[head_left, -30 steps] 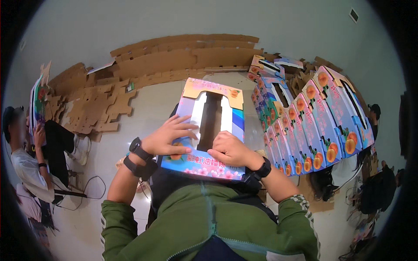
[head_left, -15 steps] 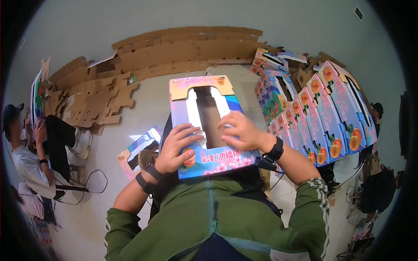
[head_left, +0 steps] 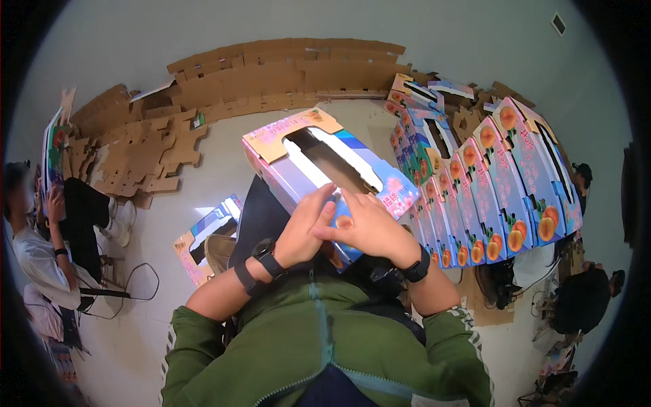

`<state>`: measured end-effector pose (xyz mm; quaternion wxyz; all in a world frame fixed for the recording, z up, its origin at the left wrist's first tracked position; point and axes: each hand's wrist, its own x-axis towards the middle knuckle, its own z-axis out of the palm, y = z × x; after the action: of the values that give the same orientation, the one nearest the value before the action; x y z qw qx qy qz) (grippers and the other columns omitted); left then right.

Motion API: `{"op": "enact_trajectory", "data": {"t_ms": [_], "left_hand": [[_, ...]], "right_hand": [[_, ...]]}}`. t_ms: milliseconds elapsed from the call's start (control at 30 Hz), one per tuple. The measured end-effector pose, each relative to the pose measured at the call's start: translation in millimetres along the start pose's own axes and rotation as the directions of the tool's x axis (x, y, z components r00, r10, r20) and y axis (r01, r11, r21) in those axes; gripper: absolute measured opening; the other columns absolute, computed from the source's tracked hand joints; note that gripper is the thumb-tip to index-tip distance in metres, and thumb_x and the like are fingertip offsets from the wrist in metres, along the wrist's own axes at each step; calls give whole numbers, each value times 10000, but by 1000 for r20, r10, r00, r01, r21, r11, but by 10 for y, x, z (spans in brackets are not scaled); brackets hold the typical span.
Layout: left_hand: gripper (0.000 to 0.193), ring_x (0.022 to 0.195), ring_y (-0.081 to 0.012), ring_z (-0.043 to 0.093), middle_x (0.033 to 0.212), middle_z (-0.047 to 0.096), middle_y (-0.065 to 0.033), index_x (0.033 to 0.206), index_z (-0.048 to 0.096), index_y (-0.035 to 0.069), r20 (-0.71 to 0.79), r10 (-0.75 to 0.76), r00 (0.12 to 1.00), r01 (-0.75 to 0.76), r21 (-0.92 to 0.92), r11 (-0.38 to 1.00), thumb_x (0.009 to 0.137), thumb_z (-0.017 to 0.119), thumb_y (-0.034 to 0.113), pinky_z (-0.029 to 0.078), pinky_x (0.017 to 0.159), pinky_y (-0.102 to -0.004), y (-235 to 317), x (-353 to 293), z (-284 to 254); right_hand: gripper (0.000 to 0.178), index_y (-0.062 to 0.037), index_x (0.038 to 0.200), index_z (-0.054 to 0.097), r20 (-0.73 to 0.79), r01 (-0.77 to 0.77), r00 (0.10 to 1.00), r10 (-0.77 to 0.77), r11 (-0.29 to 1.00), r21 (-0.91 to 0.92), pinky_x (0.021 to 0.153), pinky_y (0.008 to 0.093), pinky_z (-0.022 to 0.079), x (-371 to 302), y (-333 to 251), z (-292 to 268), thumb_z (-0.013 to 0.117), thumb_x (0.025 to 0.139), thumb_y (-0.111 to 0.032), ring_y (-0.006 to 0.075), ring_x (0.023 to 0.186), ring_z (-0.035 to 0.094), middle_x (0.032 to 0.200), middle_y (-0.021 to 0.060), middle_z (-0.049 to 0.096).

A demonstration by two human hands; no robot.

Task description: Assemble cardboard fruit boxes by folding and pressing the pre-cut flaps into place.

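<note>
A printed fruit carton (head_left: 271, 178), pink, blue and orange with a long handle slot in its top, rests turned at an angle over my lap. My left hand (head_left: 306, 227) lies on its near left edge, with fingers straight and close together. Over the near end of the top is my right hand (head_left: 369, 227), its fingers bent at the slot's edge and its thumb reaching across to my left hand. The fingertips at the slot are partly hidden. Both wrists carry black bands.
Several matching cartons (head_left: 502, 190) stand in a row at the right. Another carton (head_left: 207, 237) lies on the floor at the left. Cut cardboard sheets (head_left: 149, 152) spread along the wall. A seated person (head_left: 44, 251) at far left holds a carton; another person (head_left: 583, 298) is at far right.
The carton has turned, its near end swinging right and its far end left. My hands have come together at the near end; my right hand has left the slot's right side.
</note>
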<state>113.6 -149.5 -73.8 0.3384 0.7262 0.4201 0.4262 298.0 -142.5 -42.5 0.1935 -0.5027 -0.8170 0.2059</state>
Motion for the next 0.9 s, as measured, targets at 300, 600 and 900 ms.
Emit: {"op": "enact_trajectory", "data": {"t_ms": [300,600,900], "left_hand": [[485,1340,-371,530,1320,648,-193,1222,687,27,254,388,886,-461,584,668,908,724,396,386,1144,-484,-328,805,-929],[1023,1292,-410,557,1394,576,-255,1334,583,-64,561,-25,827,-245,401,883,682,834,683,450,1095,-456,-217,144,-1129],[1050,1150,-376,603,1252,636,-207,1332,572,-30,457,56,888,-310,503,807,595,894,646,468,1019,-439,-262,-39,-1025]], "right_hand": [[1036,95,1413,443,171,110,981,-97,991,-69,1166,544,309,-90,329,31,816,726,-585,442,1169,565,1177,301,615],[1040,68,1449,468,441,254,857,-266,963,86,1171,451,346,-37,683,-513,879,687,-510,413,1354,477,1400,277,543],[922,74,1324,534,145,288,947,-286,958,2,1212,531,308,-179,409,-116,840,735,-565,421,1241,576,1260,270,625]]}}
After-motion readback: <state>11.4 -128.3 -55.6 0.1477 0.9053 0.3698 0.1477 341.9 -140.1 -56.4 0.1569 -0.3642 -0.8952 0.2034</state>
